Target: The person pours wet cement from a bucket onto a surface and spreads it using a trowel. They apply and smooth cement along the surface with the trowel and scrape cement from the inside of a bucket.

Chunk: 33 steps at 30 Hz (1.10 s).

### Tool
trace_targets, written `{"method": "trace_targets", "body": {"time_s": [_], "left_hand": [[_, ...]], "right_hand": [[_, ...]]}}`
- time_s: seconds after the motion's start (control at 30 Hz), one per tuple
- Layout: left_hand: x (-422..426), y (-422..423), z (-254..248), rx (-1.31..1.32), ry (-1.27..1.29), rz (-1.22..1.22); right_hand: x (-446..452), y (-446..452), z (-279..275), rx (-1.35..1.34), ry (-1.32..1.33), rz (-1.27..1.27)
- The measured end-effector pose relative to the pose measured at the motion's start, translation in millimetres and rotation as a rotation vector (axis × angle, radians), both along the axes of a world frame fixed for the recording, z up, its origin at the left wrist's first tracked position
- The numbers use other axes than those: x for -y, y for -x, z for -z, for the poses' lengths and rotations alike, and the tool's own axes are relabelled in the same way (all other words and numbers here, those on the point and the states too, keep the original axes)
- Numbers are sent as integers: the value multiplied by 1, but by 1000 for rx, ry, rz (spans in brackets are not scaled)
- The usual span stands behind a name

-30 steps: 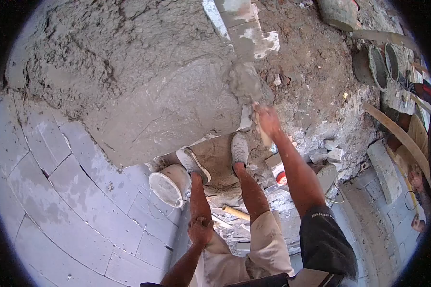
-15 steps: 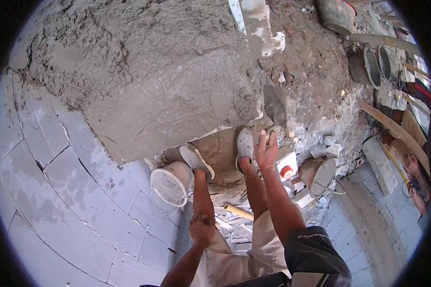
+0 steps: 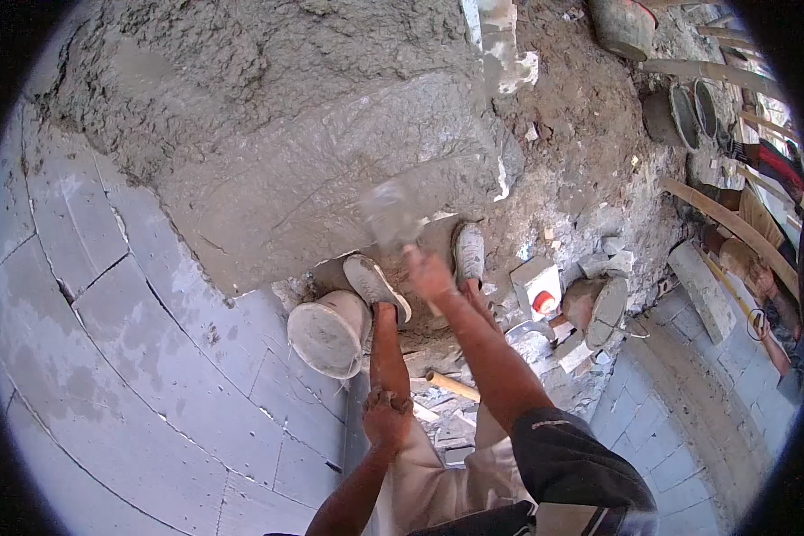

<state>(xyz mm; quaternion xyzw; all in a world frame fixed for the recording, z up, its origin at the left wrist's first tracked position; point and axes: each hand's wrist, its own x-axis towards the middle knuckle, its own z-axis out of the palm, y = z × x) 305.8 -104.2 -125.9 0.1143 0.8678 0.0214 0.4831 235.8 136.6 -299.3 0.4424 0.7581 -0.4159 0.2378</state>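
My right hand [image 3: 431,275] is closed around the handle of a trowel [image 3: 389,213]. The motion-blurred blade lies over the near edge of the smoothed wet mortar [image 3: 304,192]; whether it touches the surface cannot be told. Rougher mortar [image 3: 179,62] spreads beyond the smoothed strip. My left hand [image 3: 386,418] rests on my left knee, its fingers curled in and no tool visible in it. Both my shoes stand just below the mortar's near edge. Left of my left foot is a mortar-stained bucket [image 3: 329,335].
Pale block wall [image 3: 170,357] fills the left side. Right of my feet are a white container with a red cap [image 3: 543,302], a tilted bucket [image 3: 596,313] and rubble. More buckets [image 3: 670,116] and planks [image 3: 732,228] lie farther right, near another person's arm [image 3: 773,344].
My right hand and the trowel have swung left, from the mortar's right edge to over its near edge. My left hand stays on the knee. The view has shifted slightly.
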Motion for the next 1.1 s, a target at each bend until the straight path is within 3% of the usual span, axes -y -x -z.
{"method": "trace_targets", "body": {"time_s": [0.07,0.2,0.27,0.3,0.33,0.37,0.43,0.47,0.5,0.6,0.67,0.73,0.83,0.87,0.93,0.97,1.0,1.03,1.1], "left_hand": [[5,-1,5,15,4,-21],[11,5,1,-13,-20,-24],[19,4,2,0,-44,-39],[23,4,5,10,-72,-52],[25,3,7,8,-70,-61],[26,0,9,-25,-53,-39],[31,-4,5,-41,-26,-26],[29,-1,5,-49,-38,-19],[25,2,6,-63,-55,-14],[24,5,4,-11,-44,-55],[28,6,6,-45,-92,-28],[28,5,10,-81,-137,-9],[34,4,12,-59,-119,-113],[34,5,11,-24,-89,-91],[35,5,10,13,-53,-75],[35,5,10,18,-61,-66],[35,6,9,20,-65,-61],[34,9,9,12,-50,-75],[29,14,2,41,-33,-72]], "right_hand": [[31,6,11,72,114,-123],[24,18,-44,164,90,83],[-16,-8,-30,230,-109,207],[-41,-21,-23,97,-261,315],[-68,-18,-35,146,-366,390],[-93,-32,-26,51,-447,350],[-135,-49,-7,-19,105,861],[-125,-57,10,-10,103,853],[-115,-67,40,-55,-1,586],[-58,-4,-19,23,66,521],[-14,-1,0,251,-5,159],[25,13,-28,-31,73,167],[37,17,-53,84,-28,152],[24,-6,-22,139,-59,66],[-17,-15,-31,131,-319,261],[-52,-35,-17,76,-302,345],[-81,-61,4,-39,-440,225],[-106,-63,6,203,-490,291],[-142,-54,-2,-111,-38,653]]}}
